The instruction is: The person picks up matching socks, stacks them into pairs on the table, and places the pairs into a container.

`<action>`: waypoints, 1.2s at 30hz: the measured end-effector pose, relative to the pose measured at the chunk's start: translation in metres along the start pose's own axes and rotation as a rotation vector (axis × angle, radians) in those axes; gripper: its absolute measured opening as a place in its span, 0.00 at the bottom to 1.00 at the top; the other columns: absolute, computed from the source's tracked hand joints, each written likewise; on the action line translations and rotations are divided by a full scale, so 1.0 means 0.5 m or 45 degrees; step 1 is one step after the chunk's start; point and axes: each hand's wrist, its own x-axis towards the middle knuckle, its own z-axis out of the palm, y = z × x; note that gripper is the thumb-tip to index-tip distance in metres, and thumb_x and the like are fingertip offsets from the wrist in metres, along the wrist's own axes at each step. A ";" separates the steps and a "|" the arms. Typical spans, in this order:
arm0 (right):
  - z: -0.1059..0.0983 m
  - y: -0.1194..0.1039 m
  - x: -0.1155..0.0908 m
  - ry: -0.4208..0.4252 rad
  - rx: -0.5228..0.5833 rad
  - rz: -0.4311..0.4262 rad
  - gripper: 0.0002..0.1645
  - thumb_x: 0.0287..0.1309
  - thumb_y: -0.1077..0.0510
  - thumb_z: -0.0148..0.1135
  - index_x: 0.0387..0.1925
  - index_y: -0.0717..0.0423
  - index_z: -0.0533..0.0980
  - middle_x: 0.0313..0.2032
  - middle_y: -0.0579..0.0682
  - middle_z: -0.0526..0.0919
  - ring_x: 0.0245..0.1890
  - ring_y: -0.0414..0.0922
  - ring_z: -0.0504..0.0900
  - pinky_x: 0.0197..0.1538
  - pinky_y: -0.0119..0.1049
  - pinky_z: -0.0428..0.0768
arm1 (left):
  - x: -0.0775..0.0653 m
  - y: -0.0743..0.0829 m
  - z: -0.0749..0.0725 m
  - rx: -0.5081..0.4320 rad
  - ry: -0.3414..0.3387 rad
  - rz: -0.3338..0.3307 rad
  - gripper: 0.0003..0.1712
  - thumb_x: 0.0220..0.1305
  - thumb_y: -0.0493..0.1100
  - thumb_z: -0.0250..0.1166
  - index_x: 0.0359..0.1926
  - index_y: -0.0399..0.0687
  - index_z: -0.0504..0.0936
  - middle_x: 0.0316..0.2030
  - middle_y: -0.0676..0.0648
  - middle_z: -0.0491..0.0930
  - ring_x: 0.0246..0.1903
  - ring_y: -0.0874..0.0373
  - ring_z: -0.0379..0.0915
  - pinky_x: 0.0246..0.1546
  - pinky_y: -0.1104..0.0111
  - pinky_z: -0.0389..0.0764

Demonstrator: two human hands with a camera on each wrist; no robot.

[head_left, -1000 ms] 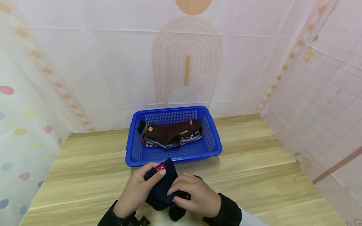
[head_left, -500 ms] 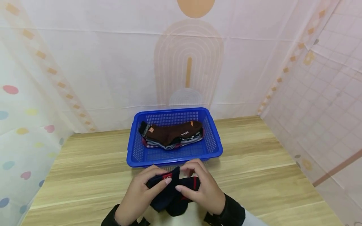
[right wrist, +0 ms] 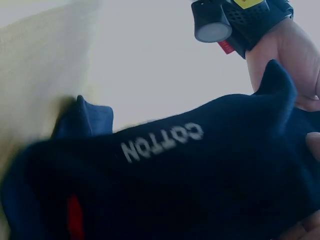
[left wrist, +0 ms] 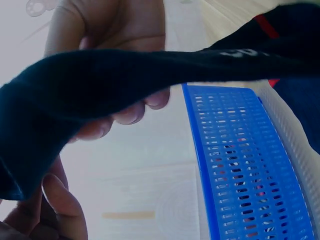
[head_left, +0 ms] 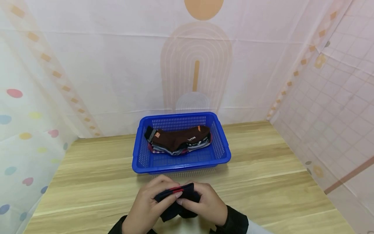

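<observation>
A pair of dark navy socks is held up in front of the basket, their cuffs side by side with red labels showing. My left hand pinches the cuffs between thumb and fingers. On the other side my right hand grips the socks, its thumb close to the left thumb. White "COTTON" lettering runs along the dark sock in the right wrist view. The left wrist view has a navy sock stretched across it, partly hiding the fingers behind.
Beyond my hands a blue plastic basket stands on the wood-grain table. Several stacked socks lie in it, a brown sock on top. Patterned cloth hangs behind the table and along both sides.
The cuffs have been brought together, and the upper edges now face up. My right hand has gone from the lower sock up to the cuff and closed in towards the left hand.
</observation>
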 end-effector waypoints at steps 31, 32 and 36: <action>-0.009 0.037 0.017 -0.100 -0.240 0.234 0.11 0.68 0.49 0.63 0.37 0.52 0.81 0.34 0.48 0.86 0.30 0.29 0.78 0.36 0.25 0.79 | 0.021 0.006 -0.110 0.115 0.511 -0.251 0.12 0.63 0.32 0.69 0.46 0.49 0.88 0.40 0.58 0.83 0.37 0.65 0.74 0.30 0.78 0.74; -0.009 0.037 0.018 -0.099 -0.242 0.237 0.11 0.69 0.49 0.63 0.37 0.52 0.81 0.33 0.47 0.86 0.30 0.29 0.78 0.36 0.25 0.78 | 0.022 0.006 -0.113 0.110 0.525 -0.254 0.12 0.63 0.32 0.69 0.46 0.49 0.88 0.40 0.58 0.83 0.35 0.64 0.74 0.28 0.77 0.73; -0.010 0.037 0.018 -0.084 -0.259 0.243 0.11 0.69 0.49 0.62 0.36 0.51 0.81 0.30 0.42 0.80 0.28 0.29 0.74 0.32 0.24 0.73 | 0.024 0.003 -0.130 0.129 0.576 -0.271 0.12 0.64 0.32 0.69 0.47 0.48 0.88 0.38 0.57 0.82 0.32 0.62 0.71 0.25 0.75 0.71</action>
